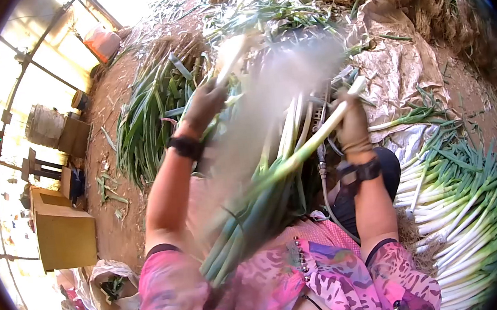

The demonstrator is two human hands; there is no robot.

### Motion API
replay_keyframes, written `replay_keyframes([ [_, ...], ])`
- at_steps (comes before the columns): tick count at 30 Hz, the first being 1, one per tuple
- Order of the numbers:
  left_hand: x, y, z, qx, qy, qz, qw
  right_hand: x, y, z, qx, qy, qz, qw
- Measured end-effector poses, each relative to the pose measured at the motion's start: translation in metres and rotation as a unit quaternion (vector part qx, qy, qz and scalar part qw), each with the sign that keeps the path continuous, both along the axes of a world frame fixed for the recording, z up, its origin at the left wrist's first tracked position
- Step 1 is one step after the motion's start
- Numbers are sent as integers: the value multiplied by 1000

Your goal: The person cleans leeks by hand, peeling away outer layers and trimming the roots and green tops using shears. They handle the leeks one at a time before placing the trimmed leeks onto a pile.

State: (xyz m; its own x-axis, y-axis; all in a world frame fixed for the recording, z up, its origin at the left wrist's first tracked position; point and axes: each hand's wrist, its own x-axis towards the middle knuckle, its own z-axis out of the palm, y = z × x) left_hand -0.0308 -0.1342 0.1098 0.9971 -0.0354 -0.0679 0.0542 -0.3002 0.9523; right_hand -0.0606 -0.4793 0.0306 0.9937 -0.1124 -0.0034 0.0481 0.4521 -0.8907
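My left hand (205, 106), in a glove, is closed round a pale stalk (230, 58) that is smeared by motion. On the right, my right hand (351, 124), gloved too, grips a leek (310, 146) near its white end; its green part slants down to the left across my lap. More leeks (233, 240) lie over my lap beneath it. A grey blur covers the space between my hands and hides what is behind it. A metal fitting with a hose (323, 169) hangs beside my right hand.
Uncut leeks (149, 119) are heaped at the left. White-stemmed leeks (445, 208) lie in rows at the right, below a pale sheet (398, 66). Rooted bundles (425, 0) stand at the back right. A yellow box (64, 232) and an open sack (114, 287) are far left.
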Motion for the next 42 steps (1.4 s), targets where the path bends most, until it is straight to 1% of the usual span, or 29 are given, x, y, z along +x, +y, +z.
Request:
replay_keyframes([
  [2, -12, 32, -4, -28, 19, 6, 999, 19, -62, -3, -32, -41, -132, 990],
  [5, -39, 67, 6, -37, 32, 46, 998, 9, -140, 38, 72, -38, -206, 975],
  [9, -67, 124, -3, -66, 41, 137, 988, -14, -227, 72, 45, -92, -304, 947],
  [10, -75, 136, -5, -69, 45, 133, 988, -20, -247, 68, 74, -93, -275, 954],
  [12, -93, 138, 2, -125, 0, 158, 980, -29, -266, 52, -204, -171, -304, 915],
  [13, -101, 142, 4, -147, -26, 179, 972, -33, -277, 41, -335, -192, -330, 861],
  [14, -111, 149, 7, -167, -55, 202, 964, -33, -287, 33, -372, -178, -343, 844],
  [17, -110, 275, -39, -47, -157, 202, 966, -26, -320, 5, -518, -172, -344, 764],
  [18, -125, 257, -8, -80, -131, 263, 952, -18, -332, -10, -589, -198, -320, 715],
  [19, -140, 237, 25, -117, -108, 324, 933, -13, -342, -31, -263, -71, -300, 914],
  [20, -152, 231, 46, -97, -100, 299, 944, -7, -346, -46, 103, 71, -229, 965],
  [21, -165, 228, 64, -51, -54, 256, 964, -10, -313, -46, 87, 81, -223, 967],
  [22, -178, 224, 80, -3, -7, 211, 977, -8, -326, -89, 61, 11, -80, 995],
  [23, -189, 214, 94, 67, 66, 173, 980, -13, -299, -101, -8, -29, -27, 999],
  [24, -195, 210, 103, 96, 147, 113, 978, -15, -274, -99, 183, 53, 50, 980],
  [25, -199, 197, 115, 104, 202, 72, 971, -19, -240, -100, 146, 46, 118, 981],
  [26, -198, 178, 128, 111, 257, 31, 959, -31, -185, -72, 112, 125, 78, 983],
  [27, -194, 161, 140, 113, 277, -8, 954, -41, -142, -53, -160, 45, 129, 978],
  [29, -182, 114, 160, 94, 308, -76, 944, -59, -57, 13, -222, 68, 159, 960],
  [30, -171, 90, 166, 119, 306, -130, 936, -64, -30, 35, -277, -7, 220, 935],
  [31, -158, 62, 167, 175, 284, -183, 925, -66, -7, 51, -330, -85, 277, 899],
  [33, -130, 36, 142, 333, 18, -355, 874, -70, 28, 77, -285, -119, 396, 865],
  [34, -117, 22, 123, 276, -40, -370, 886, -72, 43, 94, -270, -128, 449, 842],
  [36, -97, 2, 99, 225, -99, -401, 882, -63, 54, 92, -424, -262, 405, 767],
  [38, -86, -25, 105, 247, -81, -431, 864, -56, 48, 99, -502, -224, 397, 735],
  [39, -83, -42, 116, 260, -63, -445, 854, -54, 45, 106, -490, -242, 415, 727],
  [40, -83, -58, 134, 287, -44, -458, 840, -52, 40, 105, -500, -184, 439, 723],
  [41, -77, -62, 129, 301, -25, -465, 832, -49, 28, 113, -537, -202, 400, 714],
  [42, -69, -64, 125, 259, -36, -417, 870, -48, 18, 132, -573, -219, 361, 703],
])
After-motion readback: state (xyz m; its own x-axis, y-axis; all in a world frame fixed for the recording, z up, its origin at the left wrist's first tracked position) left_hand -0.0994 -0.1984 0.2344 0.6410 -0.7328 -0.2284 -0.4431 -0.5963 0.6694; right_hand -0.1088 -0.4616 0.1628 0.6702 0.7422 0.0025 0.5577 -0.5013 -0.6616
